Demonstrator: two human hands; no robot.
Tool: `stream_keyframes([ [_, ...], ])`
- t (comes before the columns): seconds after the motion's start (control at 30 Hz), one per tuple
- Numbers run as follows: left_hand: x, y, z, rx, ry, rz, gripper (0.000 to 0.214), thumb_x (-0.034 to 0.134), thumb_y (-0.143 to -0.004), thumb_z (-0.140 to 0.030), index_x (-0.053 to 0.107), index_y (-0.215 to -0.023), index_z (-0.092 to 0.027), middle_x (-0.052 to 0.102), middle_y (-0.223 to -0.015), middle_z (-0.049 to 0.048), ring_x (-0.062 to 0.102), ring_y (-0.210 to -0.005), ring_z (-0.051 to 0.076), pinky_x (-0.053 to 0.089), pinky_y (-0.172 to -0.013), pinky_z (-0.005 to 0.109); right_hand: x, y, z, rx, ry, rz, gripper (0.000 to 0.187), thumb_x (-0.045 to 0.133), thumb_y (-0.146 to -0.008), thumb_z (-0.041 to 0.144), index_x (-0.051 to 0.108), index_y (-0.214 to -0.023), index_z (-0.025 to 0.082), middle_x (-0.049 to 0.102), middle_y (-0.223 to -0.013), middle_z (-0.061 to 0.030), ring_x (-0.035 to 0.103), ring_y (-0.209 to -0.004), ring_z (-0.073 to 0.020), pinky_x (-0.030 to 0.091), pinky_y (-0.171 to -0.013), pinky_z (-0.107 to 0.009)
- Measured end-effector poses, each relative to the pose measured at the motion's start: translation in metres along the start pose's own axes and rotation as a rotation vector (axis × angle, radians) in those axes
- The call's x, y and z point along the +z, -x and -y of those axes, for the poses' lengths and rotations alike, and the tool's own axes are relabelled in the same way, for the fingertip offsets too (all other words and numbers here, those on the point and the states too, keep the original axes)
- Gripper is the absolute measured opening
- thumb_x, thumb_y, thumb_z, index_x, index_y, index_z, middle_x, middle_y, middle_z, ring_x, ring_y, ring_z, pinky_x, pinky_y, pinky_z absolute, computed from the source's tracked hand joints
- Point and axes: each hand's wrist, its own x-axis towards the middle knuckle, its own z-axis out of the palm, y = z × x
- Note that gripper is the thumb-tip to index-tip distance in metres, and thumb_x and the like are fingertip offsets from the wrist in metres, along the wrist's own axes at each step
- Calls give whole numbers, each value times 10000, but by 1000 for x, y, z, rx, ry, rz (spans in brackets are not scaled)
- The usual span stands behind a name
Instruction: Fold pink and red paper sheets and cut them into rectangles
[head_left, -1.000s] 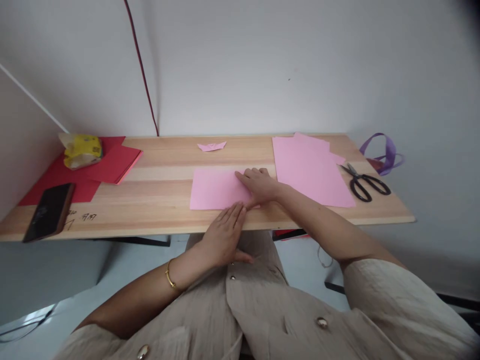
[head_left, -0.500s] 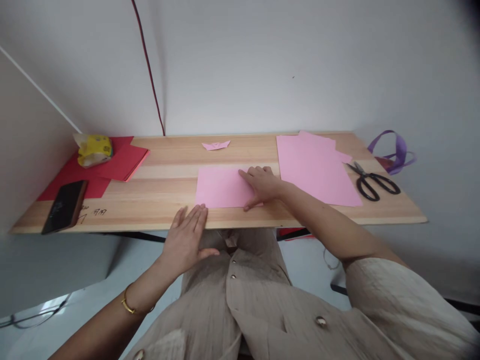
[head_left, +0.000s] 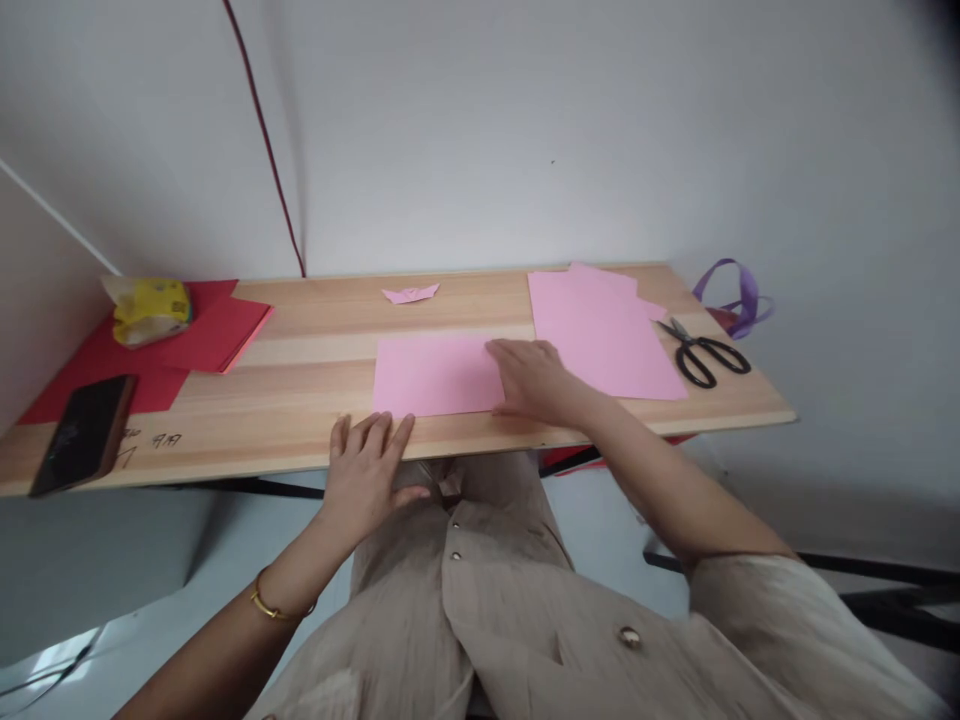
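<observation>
A rectangular sheet of pink paper (head_left: 439,378) lies flat near the front of the wooden table. Along its right edge rests my right hand (head_left: 536,383), thumb at the near corner and fingers at the far corner, spread apart. My left hand (head_left: 365,465) lies over the table's front edge with its fingers stretched out. Its fingertips touch the paper's near edge at the left corner, and its thumb sticks out to the right below the tabletop. Behind the sheet sits a small folded pink paper piece (head_left: 411,294).
At right lie larger pink sheets (head_left: 600,340), black-handled scissors (head_left: 705,353) and a purple ribbon (head_left: 744,300) beyond the table's end. At left are red paper sheets (head_left: 214,335), a yellow tissue pack (head_left: 154,310) and a phone (head_left: 86,430). A wall (head_left: 450,130) stands behind the table.
My right hand has slid right, off the middle of the pink sheet to its right edge, uncovering more paper. The left hand stays at the near left corner. The view has shifted slightly.
</observation>
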Motion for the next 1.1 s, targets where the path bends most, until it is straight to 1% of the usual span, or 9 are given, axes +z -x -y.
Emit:
stream_keyframes([
  [0.1, 1, -2, -1, -7, -9, -23, 875, 685, -730, -652, 473, -1434, -179, 522, -1359, 238, 435, -1266, 409, 166, -1123, 645, 19, 8, 54, -186, -23, -59, 812, 473, -913, 607, 271, -1526, 114, 288, -1578, -184, 253, -1456, -317, 148, -1175, -532],
  [0.2, 1, -3, 0, -13, -16, -40, 769, 683, -766, -585, 503, -1407, -198, 529, -1350, 221, 457, -1236, 400, 173, -1115, 653, 49, 5, 102, -214, -61, -86, 890, 414, -891, 701, 327, -1497, 56, 291, -1571, -197, 240, -1466, -315, 161, -1191, -516],
  [0.33, 0, -3, 2, -20, -7, -45, 737, 684, -788, -519, 463, -1434, -241, 539, -1343, 194, 475, -1218, 385, 182, -1111, 652, 72, 14, 112, -109, -98, -124, 994, 444, -832, 760, 349, -1484, 16, 297, -1557, -225, 234, -1471, -315, 169, -1206, -478],
  [0.53, 1, -4, 3, -29, 33, -62, 779, 657, -801, -557, 416, -1457, -212, 545, -1334, 203, 482, -1226, 382, 178, -1125, 629, 60, 57, 70, 114, -20, -104, 972, 524, -827, 711, 350, -1489, 22, 267, -1565, -225, 253, -1462, -338, 216, -1186, -510],
  [0.73, 4, -1, 4, -12, 35, -106, 772, 616, -842, -523, 379, -1463, -128, 553, -1314, 230, 501, -1210, 386, 225, -1118, 604, 54, 71, 62, 137, 5, -114, 853, 545, -845, 670, 366, -1499, 153, 328, -1554, -186, 293, -1442, -350, 127, -1163, -630],
  [0.83, 4, 2, 9, -5, 41, -119, 742, 611, -843, -531, 429, -1426, -111, 569, -1280, 233, 518, -1169, 390, 288, -1090, 593, 43, 74, 41, 129, -75, -115, 698, 531, -878, 625, 482, -1420, 189, 444, -1496, -164, 365, -1405, -333, 213, -1146, -602],
  [0.93, 4, 5, 20, 7, 70, -106, 695, 589, -846, -568, 502, -1369, -119, 588, -1239, 222, 539, -1119, 384, 371, -1036, 574, 19, 83, -12, 242, -178, -245, 543, 507, -915, 523, 570, -1313, 158, 561, -1383, -165, 506, -1289, -290, 402, -1059, -471],
  [1.03, 4, 8, 36, 39, 179, -103, 646, 534, -870, -606, 573, -1291, -118, 603, -1215, 210, 553, -1117, 359, 430, -1003, 537, -8, 98, -88, 568, -92, -414, 494, 497, -911, 471, 601, -1249, 127, 635, -1242, -189, 591, -1141, -310, 450, -977, -454],
  [1.1, 2, 10, 46, 42, 270, -113, 616, 503, -887, -618, 614, -1232, -120, 613, -1222, 196, 556, -1146, 340, 445, -1011, 513, -19, 109, -138, 829, 23, -381, 483, 492, -900, 466, 636, -1179, 100, 672, -1119, -218, 619, -1057, -335, 464, -910, -445],
])
